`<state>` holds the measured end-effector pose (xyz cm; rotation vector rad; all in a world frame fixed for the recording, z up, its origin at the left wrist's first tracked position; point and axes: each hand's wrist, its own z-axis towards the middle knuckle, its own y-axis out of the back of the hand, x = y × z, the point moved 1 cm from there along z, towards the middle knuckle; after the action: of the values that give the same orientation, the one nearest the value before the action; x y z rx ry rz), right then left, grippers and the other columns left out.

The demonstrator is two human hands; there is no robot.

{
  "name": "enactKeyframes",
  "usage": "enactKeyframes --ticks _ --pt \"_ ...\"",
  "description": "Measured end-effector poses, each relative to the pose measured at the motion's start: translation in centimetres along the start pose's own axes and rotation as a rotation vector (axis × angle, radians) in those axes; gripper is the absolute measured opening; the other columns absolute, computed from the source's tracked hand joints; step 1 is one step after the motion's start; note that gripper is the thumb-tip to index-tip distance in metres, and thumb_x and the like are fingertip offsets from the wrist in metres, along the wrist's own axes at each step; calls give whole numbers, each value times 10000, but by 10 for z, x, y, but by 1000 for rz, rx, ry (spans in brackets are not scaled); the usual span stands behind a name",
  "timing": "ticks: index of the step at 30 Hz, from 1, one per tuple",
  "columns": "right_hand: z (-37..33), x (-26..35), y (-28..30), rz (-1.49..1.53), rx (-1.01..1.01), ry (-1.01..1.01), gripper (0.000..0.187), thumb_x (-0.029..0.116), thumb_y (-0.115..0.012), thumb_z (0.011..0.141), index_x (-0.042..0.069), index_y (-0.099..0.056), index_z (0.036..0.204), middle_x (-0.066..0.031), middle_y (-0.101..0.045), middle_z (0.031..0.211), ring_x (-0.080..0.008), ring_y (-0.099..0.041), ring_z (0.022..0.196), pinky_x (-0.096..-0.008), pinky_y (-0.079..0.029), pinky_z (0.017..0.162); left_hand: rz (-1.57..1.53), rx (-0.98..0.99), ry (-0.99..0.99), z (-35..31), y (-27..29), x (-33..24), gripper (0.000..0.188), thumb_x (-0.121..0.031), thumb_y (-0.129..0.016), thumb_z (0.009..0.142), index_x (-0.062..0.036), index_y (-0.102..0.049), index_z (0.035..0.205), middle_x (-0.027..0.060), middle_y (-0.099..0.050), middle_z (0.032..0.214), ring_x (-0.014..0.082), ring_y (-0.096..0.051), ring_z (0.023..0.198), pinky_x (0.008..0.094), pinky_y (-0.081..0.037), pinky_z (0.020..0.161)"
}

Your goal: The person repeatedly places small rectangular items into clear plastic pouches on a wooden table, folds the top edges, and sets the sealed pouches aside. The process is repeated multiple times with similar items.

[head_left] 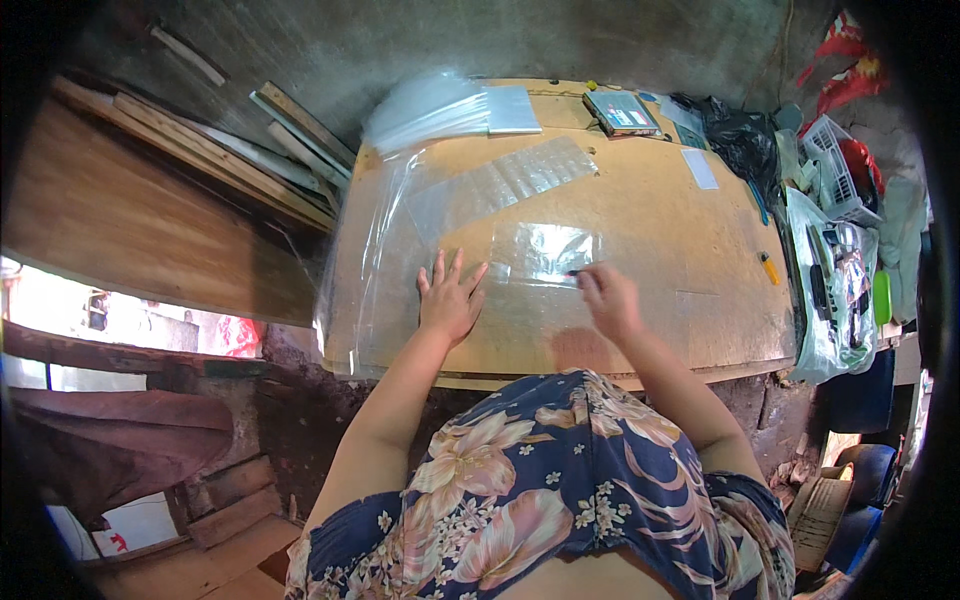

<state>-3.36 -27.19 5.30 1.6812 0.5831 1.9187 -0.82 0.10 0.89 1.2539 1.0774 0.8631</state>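
Observation:
My left hand (450,295) lies flat on the wooden tabletop (660,230), fingers spread over clear plastic film. Close to its right is a clear plastic sheet (550,250) with a shiny, crinkled middle. My right hand (610,298) is closed in a pinch at that sheet's lower right edge. A small dark tip (574,272) sticks out from its fingers; what it belongs to is mostly hidden. Beyond my left hand lies a long clear plastic strip (520,182) set at a slant. A larger transparent film (385,220) covers the left side of the table.
At the far edge are a stack of plastic sheets (435,115) and a box (622,113). A yellow cutter (768,267) lies at the right. Beyond it are a black plastic bag (735,135), a white basket (838,165) and a filled clear bag (830,280). Planks (300,130) lean at left.

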Motion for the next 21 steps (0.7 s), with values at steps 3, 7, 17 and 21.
enactKeyframes --ticks 3,7,17,21 --pt "16 20 -36 -90 197 48 170 194 -544 890 50 -624 930 -182 -641 877 -389 -612 825 -449 -484 718 -5 1 6 1 1 1 471 -373 -490 902 -323 -453 1369 113 -251 1519 382 -155 1407 610 -115 1094" --pt "35 26 -70 -193 248 141 169 202 -528 886 54 -606 908 -177 -636 888 -383 -611 837 -455 -488 724 16 6 22 3 3 1 478 -379 -487 904 -342 -440 1379 109 -251 1520 382 -158 1406 618 -119 1087" --pt "46 17 -109 -408 299 306 150 197 -547 868 56 -597 869 -147 -618 888 -335 -636 817 -422 -526 701 34 24 30 4 6 0 480 -382 -484 909 -339 -435 1385 102 -245 1521 379 -166 1401 619 -144 1078" --pt "48 11 -115 -418 293 321 156 208 -559 854 55 -591 853 -148 -619 883 -327 -641 821 -413 -531 701 31 33 34 5 5 0 479 -369 -485 909 -330 -440 1384 105 -238 1523 381 -165 1400 620 -144 1078"
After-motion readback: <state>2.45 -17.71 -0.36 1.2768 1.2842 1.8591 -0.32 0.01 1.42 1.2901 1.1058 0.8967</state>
